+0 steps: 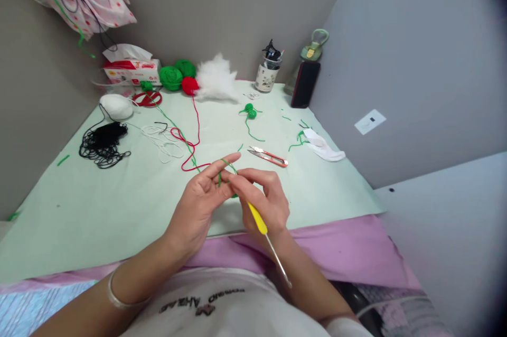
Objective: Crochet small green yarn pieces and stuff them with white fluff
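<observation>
Hook point(258, 219) lay in the grip of the right hand point(271, 199), its yellow handle pinched between thumb and fingers, one metal end slanting near and right. Green yarn point(219, 179) looped over the left hand point(202, 192), whose index finger reached far and right; whether its thumb pinched anything I could not tell. Snips point(273, 158) lay beyond on the surface point(336, 189)

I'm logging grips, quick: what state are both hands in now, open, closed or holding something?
Left hand: holding green yarn.
Right hand: closed on a yellow-handled crochet hook.
</observation>
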The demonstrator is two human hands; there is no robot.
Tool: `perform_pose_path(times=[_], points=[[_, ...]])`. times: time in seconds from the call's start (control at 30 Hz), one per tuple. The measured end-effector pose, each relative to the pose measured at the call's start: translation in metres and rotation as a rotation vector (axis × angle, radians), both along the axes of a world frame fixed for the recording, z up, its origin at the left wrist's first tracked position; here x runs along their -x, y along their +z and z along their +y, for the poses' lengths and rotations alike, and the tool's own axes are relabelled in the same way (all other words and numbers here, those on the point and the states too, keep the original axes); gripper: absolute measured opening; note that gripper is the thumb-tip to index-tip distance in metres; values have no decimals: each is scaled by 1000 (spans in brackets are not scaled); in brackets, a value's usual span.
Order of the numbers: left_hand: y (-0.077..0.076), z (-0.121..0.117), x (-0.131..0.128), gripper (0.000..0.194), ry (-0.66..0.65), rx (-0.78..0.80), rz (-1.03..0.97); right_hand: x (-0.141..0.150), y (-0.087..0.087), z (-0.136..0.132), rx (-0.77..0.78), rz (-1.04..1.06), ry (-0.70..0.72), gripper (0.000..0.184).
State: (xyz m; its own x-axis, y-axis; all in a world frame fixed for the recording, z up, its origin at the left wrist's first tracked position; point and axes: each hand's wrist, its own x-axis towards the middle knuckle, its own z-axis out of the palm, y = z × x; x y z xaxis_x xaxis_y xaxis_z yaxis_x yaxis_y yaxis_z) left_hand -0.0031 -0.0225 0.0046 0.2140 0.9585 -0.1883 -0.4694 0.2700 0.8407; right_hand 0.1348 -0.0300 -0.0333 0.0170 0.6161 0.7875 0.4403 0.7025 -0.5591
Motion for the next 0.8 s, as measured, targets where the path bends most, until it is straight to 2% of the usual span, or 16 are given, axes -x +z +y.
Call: perform_pose_path(times=[0.1,0.23,0.37,0.57,0.8], points=[[1,0,1,50,-45,32,-15,-1,1,1,43,94,56,33],[2,1,3,45,-113,30,5,-6,6,6,264,390,239,18],[2,1,5,42,-117,13,31,-10,3,10,451,603,338,16],[-1,0,8,34,-79,-67,83,-11,8,11,489,749,434,17],[-4,2,11,32,-62,-168,207,-15,18,9,501,751,451,21]])
